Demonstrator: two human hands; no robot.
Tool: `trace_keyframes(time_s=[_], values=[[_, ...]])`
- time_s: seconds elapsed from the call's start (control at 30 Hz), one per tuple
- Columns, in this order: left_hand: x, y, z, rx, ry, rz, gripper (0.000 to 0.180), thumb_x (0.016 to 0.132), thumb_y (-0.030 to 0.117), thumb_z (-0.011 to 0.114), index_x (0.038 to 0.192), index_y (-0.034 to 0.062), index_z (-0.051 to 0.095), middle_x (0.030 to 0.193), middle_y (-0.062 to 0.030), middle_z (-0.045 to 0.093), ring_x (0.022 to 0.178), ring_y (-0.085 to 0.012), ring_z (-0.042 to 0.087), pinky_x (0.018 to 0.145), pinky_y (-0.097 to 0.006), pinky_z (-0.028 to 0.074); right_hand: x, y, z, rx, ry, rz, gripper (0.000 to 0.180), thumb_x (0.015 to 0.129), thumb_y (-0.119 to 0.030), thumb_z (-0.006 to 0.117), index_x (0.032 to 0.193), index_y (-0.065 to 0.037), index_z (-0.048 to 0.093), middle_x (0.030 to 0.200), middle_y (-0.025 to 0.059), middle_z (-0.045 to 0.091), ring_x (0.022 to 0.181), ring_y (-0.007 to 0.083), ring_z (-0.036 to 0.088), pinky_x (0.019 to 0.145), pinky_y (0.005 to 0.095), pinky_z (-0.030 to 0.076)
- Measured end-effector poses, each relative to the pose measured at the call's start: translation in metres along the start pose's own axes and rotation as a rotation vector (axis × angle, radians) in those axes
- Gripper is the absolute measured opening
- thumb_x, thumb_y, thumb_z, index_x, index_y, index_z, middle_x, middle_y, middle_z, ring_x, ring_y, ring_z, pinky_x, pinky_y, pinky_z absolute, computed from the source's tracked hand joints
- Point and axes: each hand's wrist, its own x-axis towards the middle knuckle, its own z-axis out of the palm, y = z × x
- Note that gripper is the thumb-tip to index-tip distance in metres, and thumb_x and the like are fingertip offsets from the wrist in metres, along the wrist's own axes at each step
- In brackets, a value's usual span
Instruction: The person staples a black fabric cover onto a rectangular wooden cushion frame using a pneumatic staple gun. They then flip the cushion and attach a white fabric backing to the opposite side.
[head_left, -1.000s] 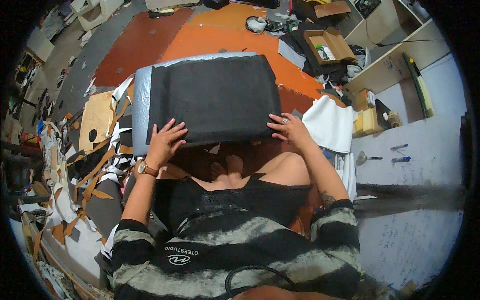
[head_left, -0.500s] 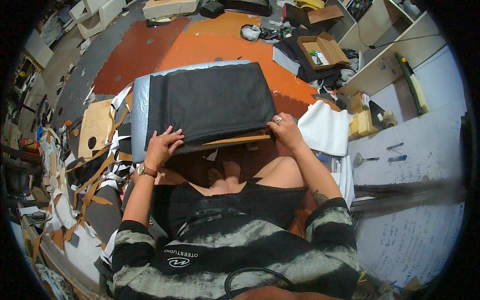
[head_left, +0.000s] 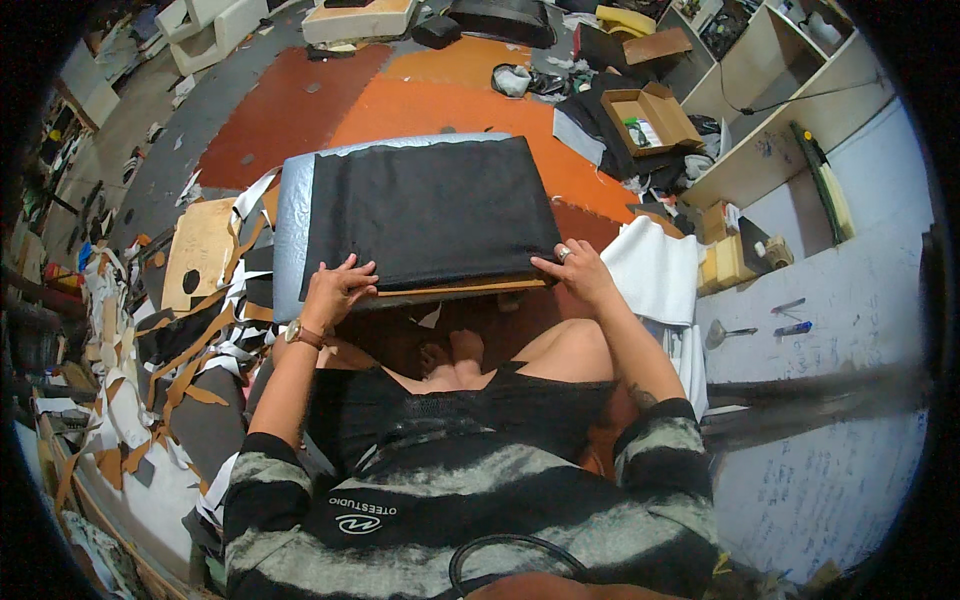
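A black leather-like sheet (head_left: 430, 210) lies over a silver-grey padded board (head_left: 292, 225) in front of my knees. The board's covering shows along the left side and the far edge. A thin brown strip (head_left: 465, 289) shows below the sheet's near edge. At the near left corner my left hand (head_left: 340, 293) rests on the sheet, fingers spread and holding nothing. My right hand (head_left: 582, 268) is at the near right corner, its fingers closed on the sheet's edge; the undersides of these fingers are hidden.
Brown and white offcut strips (head_left: 205, 340) heap up on the left beside a tan board with a hole (head_left: 198, 250). A folded white cloth (head_left: 652, 270) lies to the right. Beyond it are yellow foam blocks (head_left: 728, 262), a pen (head_left: 792, 328) and an open cardboard box (head_left: 655, 112).
The right hand has shifted slightly up along the near right corner. The sheet's near edge now lies straighter, with more of the brown strip showing. The left hand remains at its corner.
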Motion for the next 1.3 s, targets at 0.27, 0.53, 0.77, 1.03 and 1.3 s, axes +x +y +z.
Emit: trace_keyframes(time_s=[0.27, 0.53, 0.77, 1.03, 1.3], values=[[0.005, 0.012, -0.008, 0.072, -0.045, -0.025, 0.042, 0.098, 0.015, 0.065, 0.139, 0.0237, 0.065, 0.138, -0.0113, 0.068, 0.137, -0.0318, 0.058, 0.110, -0.060, 0.047, 0.000, -0.007, -0.004, -0.097, -0.046, 0.048, 0.053, 0.092, -0.010, 0.058, 0.140, -0.034, 0.064, 0.115, 0.0070, 0.067, 0.107, 0.0269, 0.060, 0.095, 0.0453, 0.047], [-0.007, -0.002, 0.002, 0.430, -0.105, 0.230, 0.059, 0.091, -0.001, 0.061, 0.144, 0.0272, 0.062, 0.163, -0.0028, 0.046, 0.152, -0.0343, 0.040, 0.117, -0.066, 0.037, -0.005, -0.017, -0.003, -0.202, -0.212, 0.020, 0.052, 0.097, -0.017, 0.055, 0.148, -0.030, 0.057, 0.132, 0.0068, 0.062, 0.124, 0.0271, 0.054, 0.110, 0.0524, 0.037], [0.008, 0.089, 0.016, 0.475, 0.063, -0.025, 0.067, 0.088, 0.022, 0.074, 0.148, 0.0020, 0.051, 0.171, -0.0237, 0.020, 0.159, -0.0475, 0.013, 0.120, -0.073, 0.018, -0.006, -0.018, -0.006, -0.262, -0.218, -0.026, 0.054, 0.098, -0.018, 0.055, 0.151, -0.028, 0.053, 0.139, 0.0063, 0.058, 0.134, 0.0290, 0.049, 0.115, 0.0521, 0.034], [0.044, 0.159, 0.093, 0.274, -0.081, 0.009, 0.089, 0.092, 0.061, 0.067, 0.165, 0.0228, 0.033, 0.173, -0.0193, 0.017, 0.161, -0.0418, 0.010, 0.122, -0.073, 0.012, -0.022, -0.010, -0.052, 0.264, -0.066, 0.280, 0.062, 0.083, -0.016, 0.073, 0.144, -0.019, 0.061, 0.134, 0.0134, 0.065, 0.128, 0.0353, 0.058, 0.111, 0.0494, 0.043], [0.036, 0.161, 0.100, 0.275, -0.047, 0.072, 0.087, 0.085, 0.061, 0.073, 0.161, 0.0395, 0.037, 0.174, -0.0164, 0.016, 0.160, -0.0443, 0.011, 0.117, -0.080, 0.011, -0.267, -0.134, 0.017, 0.469, -0.422, 1.548, 0.040, 0.101, -0.032, 0.062, 0.124, 0.001, 0.066, 0.111, 0.0297, 0.069, 0.106, 0.0464, 0.066, 0.091, 0.0536, 0.052]])
